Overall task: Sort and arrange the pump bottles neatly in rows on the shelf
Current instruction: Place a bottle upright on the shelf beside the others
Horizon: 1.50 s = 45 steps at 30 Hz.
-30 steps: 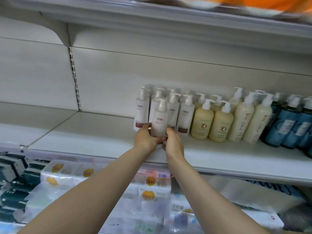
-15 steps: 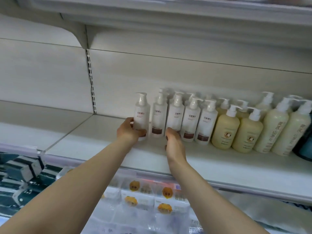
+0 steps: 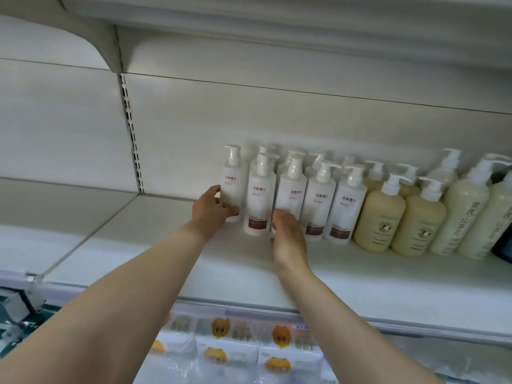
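Note:
Several white pump bottles (image 3: pixel 317 200) with dark red bands stand in rows at the back of the white shelf (image 3: pixel 346 275). My left hand (image 3: pixel 212 210) grips the leftmost white pump bottle (image 3: pixel 232 184) low on its body, at the left end of the group. My right hand (image 3: pixel 286 234) rests on the shelf with its fingers against the base of another white bottle (image 3: pixel 291 192); whether it grips that bottle is unclear. To the right stand cream pump bottles (image 3: pixel 379 217) and taller pale bottles (image 3: pixel 462 214).
A dark bottle (image 3: pixel 502 248) shows at the right edge. The shelf's left part (image 3: pixel 133 234) is bare up to a slotted upright (image 3: pixel 133 139). Below the shelf edge lie wrapped packs with orange labels (image 3: pixel 249 345). Another shelf (image 3: pixel 277 18) hangs overhead.
My left hand has carried a white bottle from the front middle to the left end of the row. My right hand let go of it and now sits at another bottle's base.

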Motion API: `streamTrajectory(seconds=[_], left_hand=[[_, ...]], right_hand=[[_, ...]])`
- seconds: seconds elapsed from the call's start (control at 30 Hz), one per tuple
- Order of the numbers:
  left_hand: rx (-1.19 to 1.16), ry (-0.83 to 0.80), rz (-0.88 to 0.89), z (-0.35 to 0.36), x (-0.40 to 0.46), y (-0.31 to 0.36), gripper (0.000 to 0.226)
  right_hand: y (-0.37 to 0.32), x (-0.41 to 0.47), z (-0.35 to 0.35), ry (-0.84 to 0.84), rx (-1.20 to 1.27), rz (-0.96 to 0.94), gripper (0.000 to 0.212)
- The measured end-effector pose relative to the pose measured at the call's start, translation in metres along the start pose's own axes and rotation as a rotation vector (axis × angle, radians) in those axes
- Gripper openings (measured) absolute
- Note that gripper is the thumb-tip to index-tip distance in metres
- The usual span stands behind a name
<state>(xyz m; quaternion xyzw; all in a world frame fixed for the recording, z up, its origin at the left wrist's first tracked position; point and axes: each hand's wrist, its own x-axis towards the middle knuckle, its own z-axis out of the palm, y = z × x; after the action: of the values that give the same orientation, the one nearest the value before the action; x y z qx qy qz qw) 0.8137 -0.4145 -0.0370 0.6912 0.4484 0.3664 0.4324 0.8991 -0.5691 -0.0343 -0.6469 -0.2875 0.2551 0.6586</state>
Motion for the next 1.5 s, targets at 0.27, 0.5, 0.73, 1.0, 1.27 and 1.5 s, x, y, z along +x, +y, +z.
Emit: streamTrajectory(seconds=[0.27,0.5,0.73,1.0,1.27,1.5], left_hand=[[-0.027,0.038,-0.037,0.009,0.016,-0.006,0.057],[0.035,0.079,-0.023,0.014,0.020,-0.008,0.049],[0.064,0.075,-0.036,0.016,0.025,-0.005,0.048],[0.062,0.072,-0.041,0.015,0.032,-0.006,0.051],[0.043,0.056,-0.047,0.015,0.029,-0.007,0.055],[0.026,0.059,-0.097,0.016,0.024,-0.003,0.060]], right_hand=[[0.011,0.009,-0.004,0.001,-0.007,-0.047,0.018],[0.013,0.010,-0.001,0.035,-0.013,-0.049,0.024],[0.015,0.010,-0.001,0.043,0.009,-0.070,0.024],[0.017,0.013,0.000,0.052,0.016,-0.068,0.030],[0.018,0.016,0.000,0.052,0.028,-0.055,0.029],[0.018,0.017,-0.002,0.049,0.009,-0.036,0.020]])
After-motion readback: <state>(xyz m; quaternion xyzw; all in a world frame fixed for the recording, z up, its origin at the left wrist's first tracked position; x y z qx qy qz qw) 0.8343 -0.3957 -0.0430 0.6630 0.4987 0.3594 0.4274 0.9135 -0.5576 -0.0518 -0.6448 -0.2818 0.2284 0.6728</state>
